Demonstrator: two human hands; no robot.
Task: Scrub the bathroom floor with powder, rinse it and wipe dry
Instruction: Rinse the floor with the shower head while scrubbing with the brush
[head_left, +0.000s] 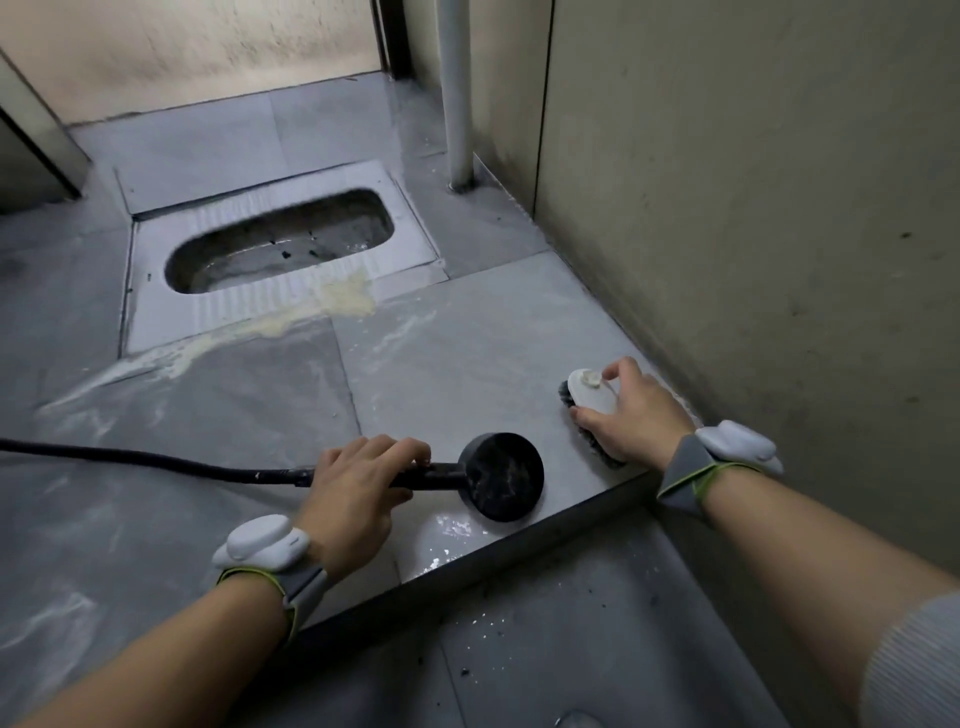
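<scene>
My left hand (356, 493) grips the handle of a black shower head (504, 475), whose round face points down at the grey tiled floor (467, 353). Water glistens on the tile just below the head. A black hose (156, 462) runs from the handle off to the left. My right hand (634, 415) grips a scrub brush (589, 397) with a white back and dark bristles. The brush lies pressed on the floor close to the right wall. Yellowish powder residue (343, 301) and white streaks lie on the tiles near the squat toilet.
A squat toilet pan (280, 244) is sunk in the floor at the centre left. A white pipe (457, 104) rises at the right wall (753, 208). A step edge (519, 545) drops to a lower floor with dark specks in front of me.
</scene>
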